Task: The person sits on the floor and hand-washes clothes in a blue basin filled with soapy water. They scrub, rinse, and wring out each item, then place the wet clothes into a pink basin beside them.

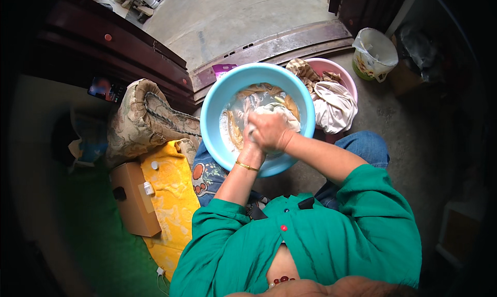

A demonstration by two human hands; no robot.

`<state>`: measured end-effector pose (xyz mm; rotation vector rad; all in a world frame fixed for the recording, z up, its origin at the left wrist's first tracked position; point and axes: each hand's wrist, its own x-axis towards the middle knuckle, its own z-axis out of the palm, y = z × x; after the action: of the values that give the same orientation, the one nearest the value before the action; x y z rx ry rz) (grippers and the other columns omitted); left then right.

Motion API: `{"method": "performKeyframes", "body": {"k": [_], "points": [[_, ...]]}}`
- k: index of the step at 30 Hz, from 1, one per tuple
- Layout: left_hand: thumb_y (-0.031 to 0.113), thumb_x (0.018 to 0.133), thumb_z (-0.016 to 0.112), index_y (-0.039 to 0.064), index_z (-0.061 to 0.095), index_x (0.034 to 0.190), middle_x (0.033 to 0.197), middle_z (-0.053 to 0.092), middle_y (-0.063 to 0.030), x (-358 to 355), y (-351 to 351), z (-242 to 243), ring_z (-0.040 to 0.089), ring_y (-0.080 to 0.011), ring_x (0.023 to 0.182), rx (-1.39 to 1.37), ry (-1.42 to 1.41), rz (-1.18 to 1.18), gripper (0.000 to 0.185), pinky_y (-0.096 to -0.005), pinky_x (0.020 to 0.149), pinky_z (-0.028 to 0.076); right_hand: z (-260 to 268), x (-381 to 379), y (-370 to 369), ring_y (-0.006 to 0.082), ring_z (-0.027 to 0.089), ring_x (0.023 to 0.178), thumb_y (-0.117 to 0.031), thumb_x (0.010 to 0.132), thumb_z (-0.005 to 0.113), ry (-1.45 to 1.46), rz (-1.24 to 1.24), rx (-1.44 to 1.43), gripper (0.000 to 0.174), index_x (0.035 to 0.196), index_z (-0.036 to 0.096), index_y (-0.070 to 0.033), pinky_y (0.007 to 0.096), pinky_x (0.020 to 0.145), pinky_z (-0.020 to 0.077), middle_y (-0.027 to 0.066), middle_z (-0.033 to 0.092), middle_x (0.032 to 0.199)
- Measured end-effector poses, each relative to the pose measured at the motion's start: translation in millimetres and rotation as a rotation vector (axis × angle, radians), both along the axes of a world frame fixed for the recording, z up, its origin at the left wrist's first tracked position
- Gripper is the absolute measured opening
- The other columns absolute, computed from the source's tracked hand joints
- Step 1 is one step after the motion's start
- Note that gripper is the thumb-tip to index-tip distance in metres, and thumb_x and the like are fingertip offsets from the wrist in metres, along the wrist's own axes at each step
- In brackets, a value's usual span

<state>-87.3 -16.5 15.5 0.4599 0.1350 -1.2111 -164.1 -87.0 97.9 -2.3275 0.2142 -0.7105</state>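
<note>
Between my knees stands a light-blue plastic basin (211, 102) with sudsy water and wet cloth in it. My right hand (270, 130) is closed on a bunched whitish cloth (282, 111) over the basin's near half. Pressed up against it, my left hand (252, 143), with a gold bangle at the wrist, also grips the bunched cloth; its fingers are partly hidden by the right hand. Brown cloth (234, 130) lies in the water beside white foam. Touching the basin's right side, a pink basin (349, 73) holds a pale cloth (334, 106) and a brown-striped one.
A lined waste bin (374, 56) stands at the right. A door sill (271, 46) runs beyond the basin. To the left are a patterned cushion (136, 122), a yellow towel (174, 203), a cardboard box (136, 203), a small white bottle (148, 188) and a phone (105, 90).
</note>
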Motion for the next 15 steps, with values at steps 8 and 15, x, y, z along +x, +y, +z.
{"method": "performKeyframes", "body": {"k": [8,15], "points": [[0.013,0.091,0.042,-0.003,0.057,0.106,0.095,0.065,-0.0133,38.4,4.5,96.9,0.065,-0.0226,0.08,0.186,-0.29,-0.207,0.026,-0.0352,0.074,0.055,0.4,15.8,-71.4,0.0387,0.059,0.086,-0.022,0.083,0.044,0.048,-0.042,0.23,0.022,0.09,0.054,-0.004,0.0461,0.077,0.0463,0.0217,0.062,0.085],[0.03,0.094,0.046,0.0,0.055,0.116,0.099,0.064,-0.0077,63.7,6.5,117.5,0.063,-0.0128,0.078,0.229,-0.834,-0.612,0.038,-0.0262,0.067,0.052,27.0,5.2,-109.1,0.0164,0.056,0.076,-0.024,0.085,0.047,0.092,0.068,0.622,0.027,0.09,0.062,-0.002,0.0289,0.072,0.0448,0.0073,0.06,0.08]]}}
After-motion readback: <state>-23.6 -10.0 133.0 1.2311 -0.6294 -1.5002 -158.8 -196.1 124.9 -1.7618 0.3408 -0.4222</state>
